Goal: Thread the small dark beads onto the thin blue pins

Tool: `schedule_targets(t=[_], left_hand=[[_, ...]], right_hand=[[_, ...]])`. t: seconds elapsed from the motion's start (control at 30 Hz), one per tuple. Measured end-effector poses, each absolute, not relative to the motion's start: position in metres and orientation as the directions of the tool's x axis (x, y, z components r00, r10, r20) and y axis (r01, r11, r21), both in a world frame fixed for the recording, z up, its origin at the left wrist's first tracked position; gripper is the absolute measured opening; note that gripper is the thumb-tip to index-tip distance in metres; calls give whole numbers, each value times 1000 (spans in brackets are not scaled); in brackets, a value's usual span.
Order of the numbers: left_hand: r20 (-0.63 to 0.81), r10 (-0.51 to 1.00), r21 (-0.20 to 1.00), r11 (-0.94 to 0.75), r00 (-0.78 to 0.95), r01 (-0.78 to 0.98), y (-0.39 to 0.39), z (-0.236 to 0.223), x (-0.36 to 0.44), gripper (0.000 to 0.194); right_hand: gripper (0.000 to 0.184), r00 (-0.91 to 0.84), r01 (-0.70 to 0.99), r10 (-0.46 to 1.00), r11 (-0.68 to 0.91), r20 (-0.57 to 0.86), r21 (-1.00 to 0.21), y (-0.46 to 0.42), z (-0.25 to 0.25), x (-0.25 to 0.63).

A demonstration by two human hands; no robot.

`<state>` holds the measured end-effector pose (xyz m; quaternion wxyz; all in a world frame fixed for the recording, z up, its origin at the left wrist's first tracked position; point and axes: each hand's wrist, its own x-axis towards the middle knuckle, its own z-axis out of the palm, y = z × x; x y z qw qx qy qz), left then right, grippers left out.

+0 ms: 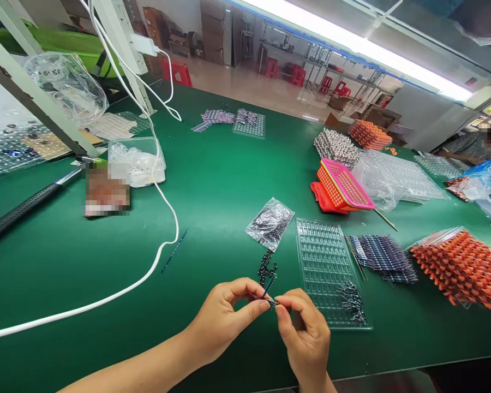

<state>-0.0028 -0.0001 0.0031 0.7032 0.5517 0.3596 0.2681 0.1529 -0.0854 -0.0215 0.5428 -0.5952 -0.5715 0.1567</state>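
While the left hand (225, 312) pinches a thin blue strip (269, 285) between thumb and fingers, the right hand (309, 330) pinches just beside its lower end, on something too small to make out. Loose dark beads (265, 267) lie just beyond. Work seems partway along: a cluster of dark pieces (353, 301) sits in the tray's (321, 262) near right corner; whether the striped stack (382, 258) beside it is finished or waiting, I cannot tell.

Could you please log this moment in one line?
left hand: holding dark-blue strip; right hand: close beside, grip unclear; beyond: dark beads, plastic bag; right: clear tray
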Motion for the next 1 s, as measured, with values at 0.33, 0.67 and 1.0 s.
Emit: schedule_targets(t=[0.33, 0.67, 1.0], left_hand=[[-199, 779, 974, 224, 595, 33, 1, 3, -2, 13], [-176, 776, 981, 187, 605, 46, 1, 3, -3, 14], [-156, 781, 985, 169, 604, 35, 1, 2, -3, 15]], right_hand=[[12, 276, 525, 859, 242, 432, -816, -86, -20, 153], [15, 268, 484, 865, 259, 423, -836, -86, -25, 154], [16, 270, 502, 860, 259, 434, -825, -85, -24, 154]])
